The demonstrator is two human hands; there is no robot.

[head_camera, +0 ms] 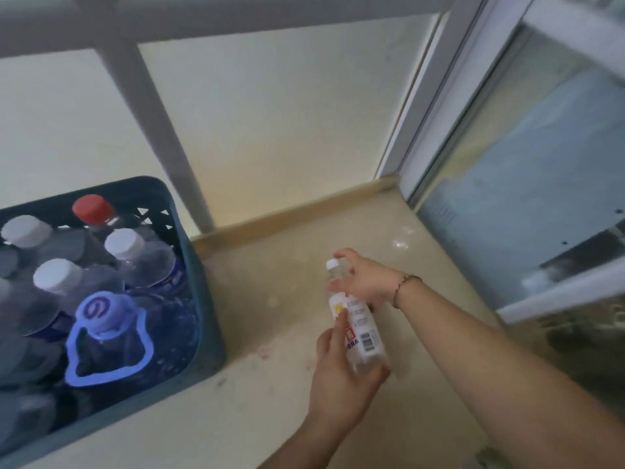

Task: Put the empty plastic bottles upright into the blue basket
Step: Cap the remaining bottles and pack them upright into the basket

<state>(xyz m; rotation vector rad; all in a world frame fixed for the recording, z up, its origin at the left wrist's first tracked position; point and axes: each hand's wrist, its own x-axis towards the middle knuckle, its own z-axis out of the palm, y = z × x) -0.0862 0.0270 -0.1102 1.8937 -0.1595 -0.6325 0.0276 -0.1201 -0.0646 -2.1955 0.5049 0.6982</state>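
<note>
A clear plastic bottle [359, 319] with a white cap and a white label is held above the floor, right of the blue basket [206, 316]. My left hand [341, 377] grips its lower end. My right hand [365, 279] curls around its neck just under the cap. The bottle tilts, cap pointing away from me. The basket at the left holds several upright bottles: one with a red cap [92, 208], some with white caps [124, 243], and a large one with a blue cap and carry ring [101, 313].
Beige tiled floor [277, 384] with a low skirting along the cream wall [270, 130]. A grey railing post [162, 123] slants down behind the basket. A sliding glass door frame [436, 113] stands at the right.
</note>
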